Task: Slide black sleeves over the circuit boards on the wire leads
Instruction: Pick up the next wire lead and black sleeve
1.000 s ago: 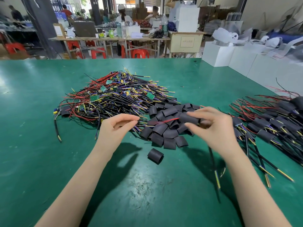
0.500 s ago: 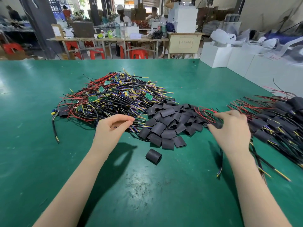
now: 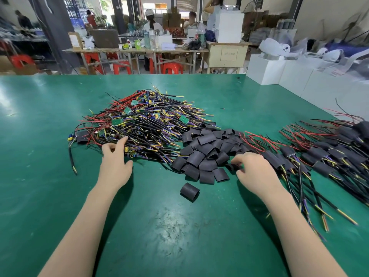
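Observation:
A tangled heap of wire leads (image 3: pixel 151 126) with small green circuit boards (image 3: pixel 116 121) lies on the green table, left of centre. My left hand (image 3: pixel 115 164) touches the heap's near edge with its index finger stretched out and holds nothing. A pile of short black sleeves (image 3: pixel 205 152) sits just right of the heap, and one loose sleeve (image 3: pixel 189 191) lies nearer to me. My right hand (image 3: pixel 256 172) is at the right edge of the sleeve pile, its curled fingertips pinching a black sleeve (image 3: pixel 231 166). Leads with sleeves on them (image 3: pixel 329 154) lie at the right.
The green table (image 3: pixel 179 236) has a scuffed patch near me. White boxes (image 3: pixel 265 68) stand along its far right edge. Beyond the table are wooden benches, red stools and several people at work.
My right hand carried a sleeved lead to the right-hand group, let it go, and came back to the sleeve pile. My left hand moved forward to the wire heap.

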The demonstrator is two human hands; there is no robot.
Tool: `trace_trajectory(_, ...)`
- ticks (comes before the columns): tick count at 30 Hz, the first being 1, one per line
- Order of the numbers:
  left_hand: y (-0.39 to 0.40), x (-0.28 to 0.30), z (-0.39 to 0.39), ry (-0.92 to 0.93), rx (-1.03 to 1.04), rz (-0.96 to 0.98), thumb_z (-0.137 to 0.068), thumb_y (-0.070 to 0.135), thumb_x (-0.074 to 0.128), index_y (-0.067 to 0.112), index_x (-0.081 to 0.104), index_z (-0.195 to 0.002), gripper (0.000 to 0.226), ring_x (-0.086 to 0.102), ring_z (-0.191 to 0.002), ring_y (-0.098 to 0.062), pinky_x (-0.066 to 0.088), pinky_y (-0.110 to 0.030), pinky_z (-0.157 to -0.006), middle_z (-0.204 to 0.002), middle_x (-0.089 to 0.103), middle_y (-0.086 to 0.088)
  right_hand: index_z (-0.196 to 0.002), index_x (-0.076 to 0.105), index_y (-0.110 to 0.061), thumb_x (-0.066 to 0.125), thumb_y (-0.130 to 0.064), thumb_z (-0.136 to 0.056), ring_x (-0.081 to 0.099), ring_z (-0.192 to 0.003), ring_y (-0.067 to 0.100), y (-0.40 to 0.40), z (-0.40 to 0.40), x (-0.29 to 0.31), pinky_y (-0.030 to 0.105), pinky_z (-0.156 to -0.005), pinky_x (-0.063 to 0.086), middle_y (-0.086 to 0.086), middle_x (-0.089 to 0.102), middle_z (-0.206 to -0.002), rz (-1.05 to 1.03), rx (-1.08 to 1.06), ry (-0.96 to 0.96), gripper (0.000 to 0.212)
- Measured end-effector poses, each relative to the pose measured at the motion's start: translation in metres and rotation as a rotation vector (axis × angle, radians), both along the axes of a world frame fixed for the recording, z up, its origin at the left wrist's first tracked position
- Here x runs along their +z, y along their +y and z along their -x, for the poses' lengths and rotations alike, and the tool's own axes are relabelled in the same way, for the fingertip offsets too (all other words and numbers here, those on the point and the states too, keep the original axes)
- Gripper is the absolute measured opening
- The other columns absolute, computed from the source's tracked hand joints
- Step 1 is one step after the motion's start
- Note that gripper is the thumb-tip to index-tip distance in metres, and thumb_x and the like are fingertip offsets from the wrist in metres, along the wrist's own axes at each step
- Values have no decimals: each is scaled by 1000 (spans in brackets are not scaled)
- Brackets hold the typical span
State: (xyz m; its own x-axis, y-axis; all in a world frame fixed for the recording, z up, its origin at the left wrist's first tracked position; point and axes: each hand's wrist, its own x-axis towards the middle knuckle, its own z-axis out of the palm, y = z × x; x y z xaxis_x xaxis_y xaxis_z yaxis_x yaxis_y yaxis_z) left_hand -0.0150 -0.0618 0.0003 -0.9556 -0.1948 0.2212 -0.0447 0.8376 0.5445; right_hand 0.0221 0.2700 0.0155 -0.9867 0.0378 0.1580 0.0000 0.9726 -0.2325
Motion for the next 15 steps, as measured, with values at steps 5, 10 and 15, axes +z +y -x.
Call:
trace_trajectory(5, -7, -1, 4, 165, 78, 70, -89, 4, 61, 12, 49, -135, 48, 54, -98, -39, 41, -42, -81, -121, 49, -18, -109, 67, -24, 59, -19, -79, 49, -112, 22, 0, -4, 3, 33, -81, 49, -1, 60, -108, -20, 29, 12, 32)
trace_trajectory(10, -15, -5, 11, 305, 154, -175, -86, 1, 65, 3, 61, -106, 20, 62, -83, -31, 47, -39, -84, -95, 68, -17, -102, 69, -19, 61, -26, -78, 57, -101, 27, -1, -3, 5, 37, -80, 51, 2, 66, -100, -72, 82, -26, 27)
trace_trajectory(15, -20, -3, 16, 367, 165, -598, -92, 0, 56, 12, 57, -109, 21, 66, -55, -8, 57, -39, -74, -77, 68, -12, -97, 71, -15, 65, -33, -81, 59, -92, 26, 2, -1, 5, 37, -79, 51, 4, 67, -94, -20, 99, -2, 25)
